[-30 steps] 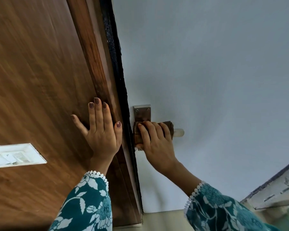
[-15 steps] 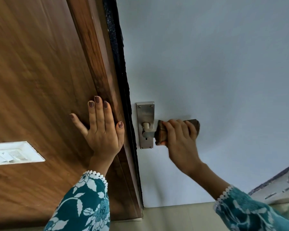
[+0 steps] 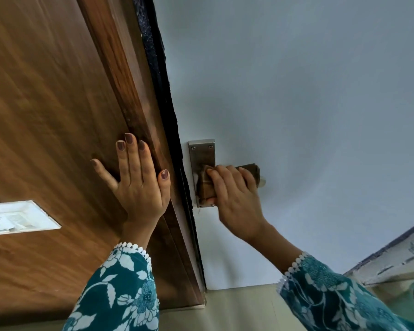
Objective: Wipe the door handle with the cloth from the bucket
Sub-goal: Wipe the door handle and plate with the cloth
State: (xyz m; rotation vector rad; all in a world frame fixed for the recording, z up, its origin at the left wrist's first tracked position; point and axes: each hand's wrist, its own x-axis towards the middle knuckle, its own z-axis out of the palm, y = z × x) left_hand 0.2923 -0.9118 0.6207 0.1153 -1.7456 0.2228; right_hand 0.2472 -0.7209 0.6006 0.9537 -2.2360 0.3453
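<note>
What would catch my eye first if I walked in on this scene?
Probably the right hand pressing a brown cloth around the metal door handle and its plate at centre. Just left of it, the left hand lies flat and open against the wooden frame.

Brushed metal handle plate (image 3: 202, 151), brown cloth (image 3: 204, 186), grained wood frame (image 3: 120, 75), matt door (image 3: 296, 103).

A white switch plate (image 3: 17, 217) sits in the brown wood panel (image 3: 46, 115).
</note>
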